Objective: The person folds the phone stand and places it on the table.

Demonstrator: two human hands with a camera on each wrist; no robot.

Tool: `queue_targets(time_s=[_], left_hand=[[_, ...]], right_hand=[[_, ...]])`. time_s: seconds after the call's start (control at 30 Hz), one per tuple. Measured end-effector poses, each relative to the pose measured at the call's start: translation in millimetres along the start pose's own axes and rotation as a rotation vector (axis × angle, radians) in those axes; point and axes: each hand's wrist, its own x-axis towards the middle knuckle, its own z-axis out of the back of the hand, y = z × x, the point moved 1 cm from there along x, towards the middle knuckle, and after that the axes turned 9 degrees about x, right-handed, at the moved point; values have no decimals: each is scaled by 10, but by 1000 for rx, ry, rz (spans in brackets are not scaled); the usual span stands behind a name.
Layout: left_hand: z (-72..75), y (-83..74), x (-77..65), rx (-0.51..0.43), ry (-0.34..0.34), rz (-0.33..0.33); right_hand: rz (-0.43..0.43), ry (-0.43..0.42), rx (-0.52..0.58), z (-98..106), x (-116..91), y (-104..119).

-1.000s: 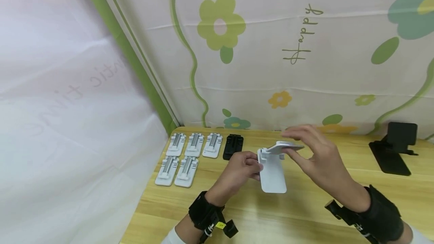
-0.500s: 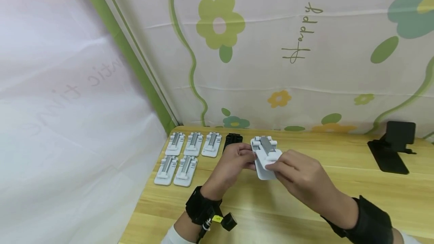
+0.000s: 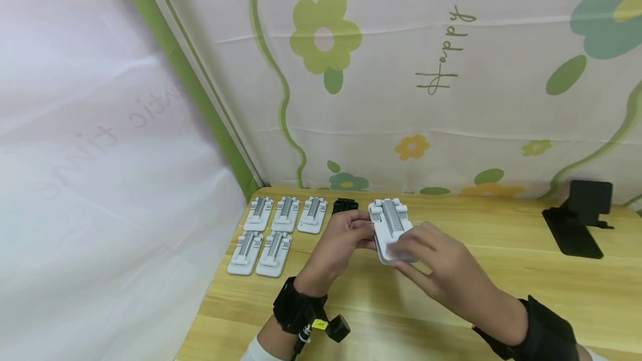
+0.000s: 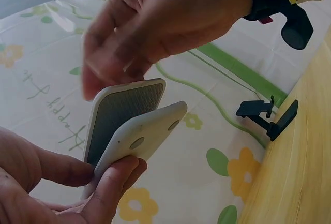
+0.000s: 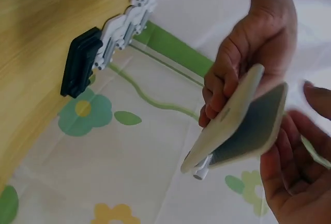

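A white folding phone stand (image 3: 390, 220) with a grey strip on its upper face is held above the table. My left hand (image 3: 346, 238) grips its left edge between thumb and fingers. The left wrist view shows the stand's two plates (image 4: 150, 125) standing apart at a narrow angle, the inner face of one dark grey. My right hand (image 3: 446, 266) is at the stand's near end, its moving fingers blurred. In the right wrist view, the right fingers (image 5: 279, 151) are against the outer plate, the thumb apart from it.
Several folded white stands (image 3: 273, 252) lie in two rows at the table's left end. A folded black stand (image 3: 345, 205) lies behind my left hand. An unfolded black stand (image 3: 582, 216) stands at the right. A patterned curtain (image 3: 376, 99) hangs behind the wooden table (image 3: 501, 238).
The upper plate has swung down toward the base, so the stand has gone from unfolded to nearly closed. My right hand came down and left with it, then its pinch loosened.
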Motion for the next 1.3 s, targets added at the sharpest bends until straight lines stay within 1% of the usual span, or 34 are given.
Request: queue_targets(time_s=[0.03, 0.1, 0.2, 0.23, 0.3, 0.37, 0.43, 0.47, 0.53, 0.6, 0.7, 0.8, 0.83, 0.97, 1.03, 1.13, 1.3], left_hand=[[4, 1, -4, -4, 2, 0], [11, -4, -16, -6, 6, -1], [17, -23, -41, -7, 14, -1], [17, -31, -49, -7, 17, 2], [12, -49, -66, -5, 27, 0], [1, -57, -75, -1, 36, 3], [-14, -57, -70, 0, 47, 8], [-21, -56, -66, 0, 51, 13], [-33, -47, -53, -1, 57, 28], [-40, -42, -41, -15, 63, 46], [-41, -41, -34, -65, 58, 75], [-37, -48, -34, -89, 60, 83], [-38, -46, -33, -86, 59, 83], [-45, -32, -25, -5, 83, 69], [-54, -23, -18, 20, 92, 63], [-69, -19, -12, 25, 95, 59], [-94, -17, -1, 41, 66, 55]], right_hand=[[-80, 8, 21, 25, -1, -19], [-283, 32, 60, 81, 2, -65], [-601, 103, 191, 156, 18, -175], [-706, 133, 266, 172, 19, -213], [-889, 187, 496, 190, 11, -300], [-1016, 223, 723, 197, -20, -370], [-1103, 248, 890, 195, -47, -421], [-1126, 253, 945, 193, -57, -440], [-1132, 259, 997, 193, -72, -462], [-1126, 257, 1006, 193, -80, -473], [-1111, 253, 1011, 185, -86, -480], [-1102, 251, 1014, 174, -93, -482], [-1099, 251, 1014, 173, -96, -482], [-1100, 257, 1018, 168, -109, -485], [-1103, 260, 1019, 167, -116, -487], [-1104, 260, 1022, 165, -123, -490], [-1082, 254, 1017, 163, -137, -494]])
